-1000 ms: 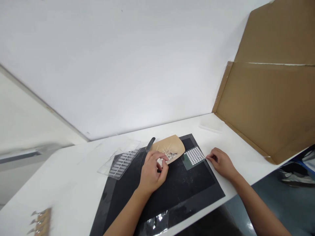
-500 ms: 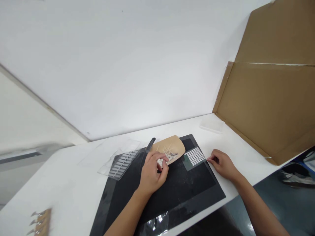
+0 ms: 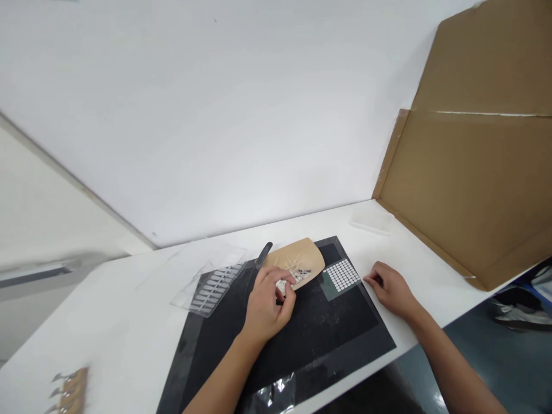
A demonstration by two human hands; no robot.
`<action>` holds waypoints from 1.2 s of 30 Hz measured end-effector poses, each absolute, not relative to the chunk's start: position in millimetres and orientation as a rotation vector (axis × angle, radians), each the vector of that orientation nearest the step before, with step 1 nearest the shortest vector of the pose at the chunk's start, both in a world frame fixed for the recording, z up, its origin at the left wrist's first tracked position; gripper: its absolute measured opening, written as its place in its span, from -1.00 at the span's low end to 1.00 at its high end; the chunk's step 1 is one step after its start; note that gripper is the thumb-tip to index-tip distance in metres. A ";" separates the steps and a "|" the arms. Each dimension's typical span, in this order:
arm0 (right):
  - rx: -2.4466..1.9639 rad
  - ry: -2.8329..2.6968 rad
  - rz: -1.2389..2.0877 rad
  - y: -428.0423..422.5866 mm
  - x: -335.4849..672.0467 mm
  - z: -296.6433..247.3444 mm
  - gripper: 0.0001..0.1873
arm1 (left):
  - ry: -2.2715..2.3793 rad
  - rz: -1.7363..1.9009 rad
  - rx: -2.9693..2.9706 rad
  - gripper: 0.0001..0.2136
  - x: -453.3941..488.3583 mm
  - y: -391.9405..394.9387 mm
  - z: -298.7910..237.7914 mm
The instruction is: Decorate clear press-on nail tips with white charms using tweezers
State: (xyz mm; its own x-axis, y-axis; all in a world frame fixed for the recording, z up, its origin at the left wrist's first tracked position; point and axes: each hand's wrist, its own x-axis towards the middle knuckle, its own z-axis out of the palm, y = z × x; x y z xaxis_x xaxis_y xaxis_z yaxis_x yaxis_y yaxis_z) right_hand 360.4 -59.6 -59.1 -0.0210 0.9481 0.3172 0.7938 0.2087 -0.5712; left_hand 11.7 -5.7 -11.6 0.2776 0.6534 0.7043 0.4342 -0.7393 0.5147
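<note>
My left hand (image 3: 271, 300) is at the near edge of a tan, shallow tray (image 3: 297, 247), with its fingers curled and thumb drawn in. In the tray lie small white pieces, thin pale sticks and a few dark bits (image 3: 297, 270). Whatever the left fingers hold, if anything, is hidden. To the right lies a clear sheet with rows of white round dots (image 3: 342, 275) on a black mat (image 3: 328, 328). My right hand (image 3: 390, 287) pinches thumb and finger together at the sheet's right edge; what is between them is too small to tell.
Left of the tray are dark-handled tweezers or a similar tool (image 3: 261, 256) and clear plastic trays with slots (image 3: 215, 287). A clear lid (image 3: 371, 221) sits at the back right. Cardboard (image 3: 466, 184) walls the right side. A wooden block with metal prongs (image 3: 71, 391) stands front left.
Almost nothing differs. Both hands keep their places and finger poses; the view has shifted very slightly.
</note>
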 end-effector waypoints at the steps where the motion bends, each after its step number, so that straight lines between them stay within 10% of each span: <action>1: -1.612 -1.855 0.315 -60.1 360.7 -58.9 -0.70 | 1.007 1.448 2.324 -0.81 11.7 -5.8 -11.3; 36: -1.619 -1.931 0.388 -64.6 359.2 -55.2 -0.65 | 1.010 1.432 2.338 -0.81 9.9 -5.0 -13.9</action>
